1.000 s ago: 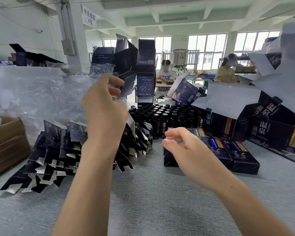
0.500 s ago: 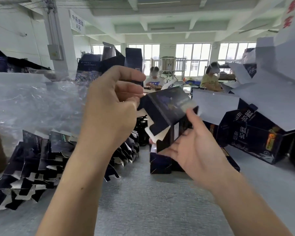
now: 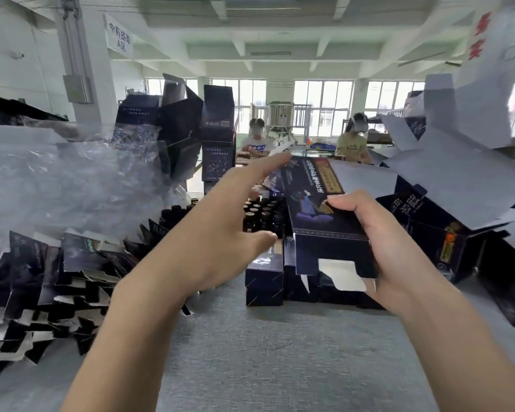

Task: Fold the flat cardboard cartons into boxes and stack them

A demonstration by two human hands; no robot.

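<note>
The right hand [image 3: 399,251] grips a half-formed box [image 3: 318,209] at its near end, its white bottom flap [image 3: 342,275] untucked under the palm. The left hand [image 3: 217,233] is released, fingers straight, forefinger at the box's far edge. A hard push there could crease the panel or twist it from the one-handed grip. Below lies a grey desk [image 3: 280,358]: flat cartons [image 3: 51,281] left of the left hand, finished boxes [image 3: 263,281] between both hands, bright windows [image 3: 324,105] far beyond

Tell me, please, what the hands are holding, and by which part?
The right hand grips the dark blue carton by its near end, thumb on top; the left hand is open and holds nothing.
</note>
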